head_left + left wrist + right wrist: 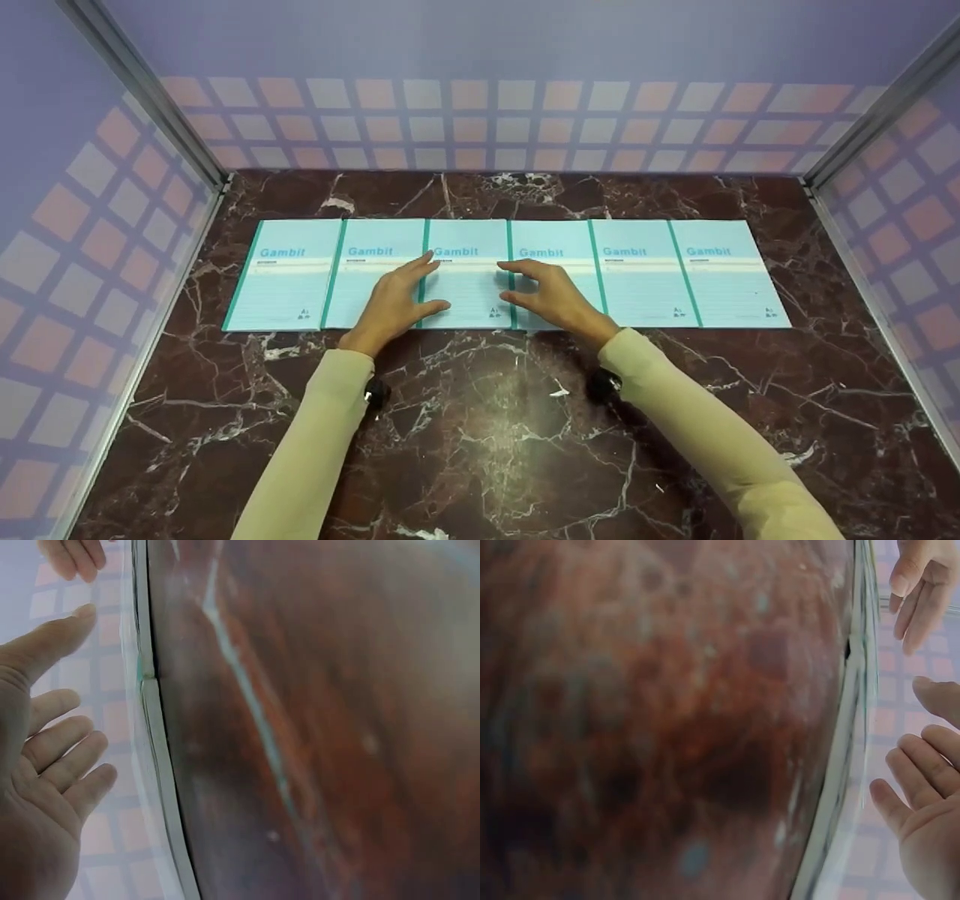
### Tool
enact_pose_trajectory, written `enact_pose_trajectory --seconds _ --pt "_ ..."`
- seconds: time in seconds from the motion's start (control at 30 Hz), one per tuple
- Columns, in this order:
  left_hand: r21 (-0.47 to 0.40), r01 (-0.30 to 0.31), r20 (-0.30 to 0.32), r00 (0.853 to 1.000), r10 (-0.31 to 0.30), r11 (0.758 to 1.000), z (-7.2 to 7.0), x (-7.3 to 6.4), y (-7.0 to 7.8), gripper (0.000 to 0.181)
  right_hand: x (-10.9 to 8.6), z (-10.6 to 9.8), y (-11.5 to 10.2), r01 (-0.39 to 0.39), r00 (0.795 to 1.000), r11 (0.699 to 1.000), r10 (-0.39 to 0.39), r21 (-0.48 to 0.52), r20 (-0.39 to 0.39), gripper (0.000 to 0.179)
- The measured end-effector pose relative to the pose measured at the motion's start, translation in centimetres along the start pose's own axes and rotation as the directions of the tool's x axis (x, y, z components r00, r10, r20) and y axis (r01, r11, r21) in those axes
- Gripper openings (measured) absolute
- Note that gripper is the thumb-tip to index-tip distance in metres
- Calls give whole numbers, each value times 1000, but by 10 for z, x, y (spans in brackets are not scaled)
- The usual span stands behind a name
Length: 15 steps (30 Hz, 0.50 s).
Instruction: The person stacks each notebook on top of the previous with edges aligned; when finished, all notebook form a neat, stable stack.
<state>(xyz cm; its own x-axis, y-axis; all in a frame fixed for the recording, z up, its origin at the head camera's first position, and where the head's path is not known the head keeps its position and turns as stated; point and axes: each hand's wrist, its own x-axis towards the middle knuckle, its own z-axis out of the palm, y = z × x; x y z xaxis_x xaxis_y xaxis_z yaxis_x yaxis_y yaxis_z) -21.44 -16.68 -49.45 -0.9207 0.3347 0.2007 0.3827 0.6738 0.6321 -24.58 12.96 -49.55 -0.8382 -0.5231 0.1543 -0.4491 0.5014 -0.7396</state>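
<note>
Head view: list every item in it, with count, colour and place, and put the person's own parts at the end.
Notebooks: six covers, pale blue and white with green spines, side by side in one row across the table
Table: one, dark reddish brown with pale veins, under the notebooks
Wall panels: three, lavender with pink and whitish squares, at left, back and right
Corner posts: two, grey, at the back corners
Wrist devices: two, black, one at each wrist
Sleeves: two, pale yellowish, one on each forearm
Left hand: one, over the second and third notebooks from the left
Right hand: one, mainly over the fourth
</note>
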Motion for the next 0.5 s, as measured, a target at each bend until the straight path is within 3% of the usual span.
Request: enact_pose_trajectory --seconds 0.37,0.5 --pt "-40 116 96 989 -111 993 3 -1 1 71 2 6 1 -59 994 998 61 -25 95 64" --pt "-26 125 109 987 -121 992 4 -1 1 69 2 7 1 -45 989 998 51 -47 136 67"
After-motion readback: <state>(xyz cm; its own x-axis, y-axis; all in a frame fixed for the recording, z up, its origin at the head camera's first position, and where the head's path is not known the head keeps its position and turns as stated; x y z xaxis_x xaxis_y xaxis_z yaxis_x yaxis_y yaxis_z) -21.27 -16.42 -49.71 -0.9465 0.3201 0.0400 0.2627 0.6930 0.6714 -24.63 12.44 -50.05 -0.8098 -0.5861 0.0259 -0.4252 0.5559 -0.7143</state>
